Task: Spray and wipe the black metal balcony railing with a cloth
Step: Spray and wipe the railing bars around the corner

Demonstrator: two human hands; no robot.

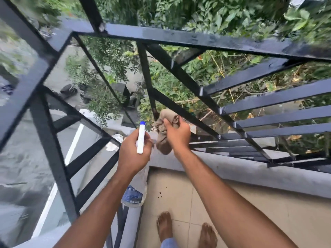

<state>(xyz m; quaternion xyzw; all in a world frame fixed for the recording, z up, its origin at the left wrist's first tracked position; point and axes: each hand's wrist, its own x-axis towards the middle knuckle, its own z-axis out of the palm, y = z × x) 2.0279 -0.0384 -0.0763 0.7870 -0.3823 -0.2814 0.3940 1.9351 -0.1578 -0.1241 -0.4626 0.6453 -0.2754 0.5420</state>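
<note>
Right hand [178, 136] clutches bunched brown cloth [162, 144] against a low bar of the railing [197, 40]. Soft, limp; grip it wadded. Left hand [134, 154] wraps spray bottle [140, 138] neck: light plastic, probably slippery when wet.

The top rail [197, 39] of the railing [41, 81] crosses the upper frame. Under it the widest gaps lie at centre: a tall opening left of the thin upright [146, 74], and a narrower wedge between that upright and the diagonal bar [180, 74], with only foliage [206, 13] beyond. At right, flat slats [277, 97] stack close together, leaving narrow slots. At left, the side panel's crossbars [87, 154] leave roomier openings. Lower centre, by the corner, is crowded: the left hand [134, 151] gripping the spray bottle [141, 138] sits just beside the right hand [177, 135], which bunches the cloth [164, 126] at the upright's foot. The grey ledge [250, 169] bars the way below the slats. The tiled floor [241, 212] lies open except for two bare feet [164, 224].
</note>
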